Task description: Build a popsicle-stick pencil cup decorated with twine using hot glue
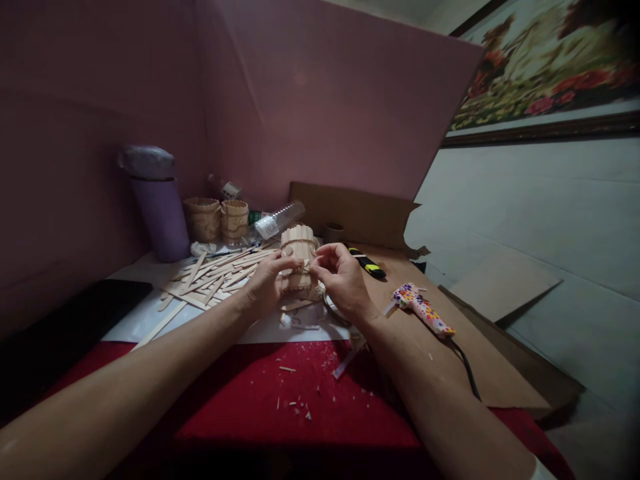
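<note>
A small cup made of wooden craft sticks (298,243) stands at the middle of the table, with a band round its upper part. My left hand (265,285) grips its left side, the thumb laid across the front. At the right side of the cup, my right hand (345,280) has thumb and finger pinched together against it. Whatever lies between those fingertips is too small to make out. Loose craft sticks (200,283) lie in a pile left of the cup. A flower-patterned glue gun (424,312) rests to the right of my right hand.
A yellow-and-black utility knife (370,264) lies on the cardboard (480,373). Behind are a clear plastic bottle (283,219), two wooden cups (203,223) and a purple container (161,217). Wood scraps (300,407) litter the red cloth (225,413). A cord trails from the glue gun.
</note>
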Demonstrator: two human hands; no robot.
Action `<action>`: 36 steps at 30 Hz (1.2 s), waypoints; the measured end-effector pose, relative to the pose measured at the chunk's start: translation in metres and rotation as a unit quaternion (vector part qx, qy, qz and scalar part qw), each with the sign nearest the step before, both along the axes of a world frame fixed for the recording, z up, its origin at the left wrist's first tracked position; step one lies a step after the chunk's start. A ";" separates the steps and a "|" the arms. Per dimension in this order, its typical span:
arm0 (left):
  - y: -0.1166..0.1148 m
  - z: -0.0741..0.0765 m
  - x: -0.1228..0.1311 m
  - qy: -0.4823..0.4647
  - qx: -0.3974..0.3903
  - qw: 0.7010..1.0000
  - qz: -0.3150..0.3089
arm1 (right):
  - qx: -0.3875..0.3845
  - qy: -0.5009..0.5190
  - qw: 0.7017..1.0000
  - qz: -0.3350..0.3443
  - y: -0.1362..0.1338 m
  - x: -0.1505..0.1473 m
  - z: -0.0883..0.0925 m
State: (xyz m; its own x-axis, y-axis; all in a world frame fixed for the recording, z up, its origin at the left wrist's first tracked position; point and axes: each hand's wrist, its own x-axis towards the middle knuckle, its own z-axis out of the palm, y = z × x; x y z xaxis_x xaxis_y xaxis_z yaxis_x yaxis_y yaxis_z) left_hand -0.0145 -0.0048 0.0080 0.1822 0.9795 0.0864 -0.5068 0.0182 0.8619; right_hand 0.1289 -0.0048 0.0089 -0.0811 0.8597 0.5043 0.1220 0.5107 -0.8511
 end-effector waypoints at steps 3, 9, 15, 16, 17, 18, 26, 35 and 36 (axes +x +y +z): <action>0.000 0.000 0.000 0.004 0.004 1.000 0.001 | 0.001 -0.007 1.000 -0.005 -0.001 -0.001 0.000; -0.002 0.001 0.000 0.009 0.015 1.000 -0.007 | -0.001 -0.011 1.000 -0.015 0.000 -0.001 0.001; -0.002 0.000 0.000 0.028 0.037 0.999 -0.003 | 0.002 -0.013 0.999 -0.029 0.001 0.000 0.000; -0.001 -0.001 0.000 0.033 0.042 0.999 0.002 | 0.000 -0.011 0.999 -0.032 0.001 0.000 0.000; 0.000 -0.002 0.000 0.038 0.045 0.998 0.005 | -0.004 -0.007 0.999 -0.035 0.002 0.000 0.000; 0.001 -0.003 0.000 0.043 0.048 0.998 0.008 | -0.008 0.000 0.999 -0.035 0.003 0.000 0.000; 0.001 0.000 0.002 0.026 0.043 0.998 0.026 | -0.041 0.077 0.996 -0.021 0.006 -0.001 0.002; 0.003 -0.004 -0.001 0.034 0.055 0.998 0.012 | -0.002 0.035 0.999 -0.021 0.002 -0.002 -0.002; 0.003 -0.005 -0.001 0.030 0.056 0.998 0.011 | -0.004 0.035 0.999 -0.017 0.003 -0.002 -0.002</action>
State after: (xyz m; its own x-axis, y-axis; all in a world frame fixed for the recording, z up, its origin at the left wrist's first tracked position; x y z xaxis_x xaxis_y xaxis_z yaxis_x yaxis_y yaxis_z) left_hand -0.0155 -0.0014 0.0031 0.1689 0.9683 0.1841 -0.4526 -0.0897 0.8872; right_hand 0.1272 -0.0023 0.0068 -0.0157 0.8655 0.5007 0.0794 0.5002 -0.8622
